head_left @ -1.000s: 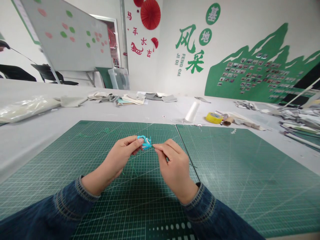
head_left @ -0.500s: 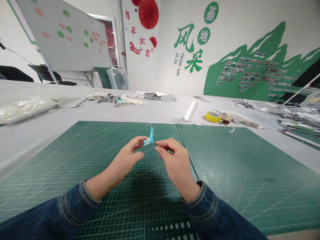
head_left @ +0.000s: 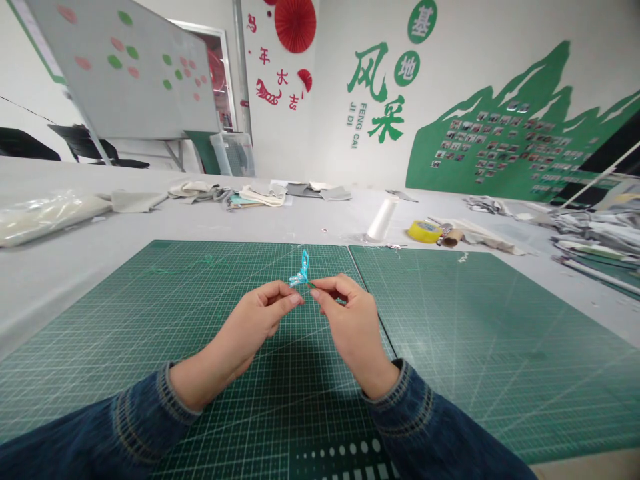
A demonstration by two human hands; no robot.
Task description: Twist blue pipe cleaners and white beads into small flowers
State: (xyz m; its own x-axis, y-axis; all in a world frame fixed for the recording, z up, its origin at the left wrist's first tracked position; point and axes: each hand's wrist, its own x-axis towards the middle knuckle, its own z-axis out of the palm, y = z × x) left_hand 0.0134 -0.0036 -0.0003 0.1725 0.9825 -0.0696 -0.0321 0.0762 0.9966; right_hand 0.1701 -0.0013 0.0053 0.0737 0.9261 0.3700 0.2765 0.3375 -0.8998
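Note:
A small light-blue looped piece (head_left: 303, 268) with white bead-like dots is held up over the green cutting mat (head_left: 200, 267). One loop stands upright and another points left. My right hand (head_left: 353, 320) pinches its thin green stem between thumb and fingertips. My left hand (head_left: 255, 320) is closed at the lower left of the piece, thumb against fingers, right beside the left loop. Whether anything lies between the left fingertips is too small to tell.
Behind the mats on the grey table stand a white thread cone (head_left: 383, 220), a yellow tape roll (head_left: 424, 231) and a cardboard tube (head_left: 453, 238). Fabric pieces (head_left: 265, 195) and a plastic-wrapped bundle (head_left: 50, 217) lie farther back and left. A second mat (head_left: 450, 300) adjoins on the right.
My left hand's thumb has come up and its fingers have closed beside the blue piece. The piece is turned slightly, with its upright loop a little higher. My right hand keeps its pinch.

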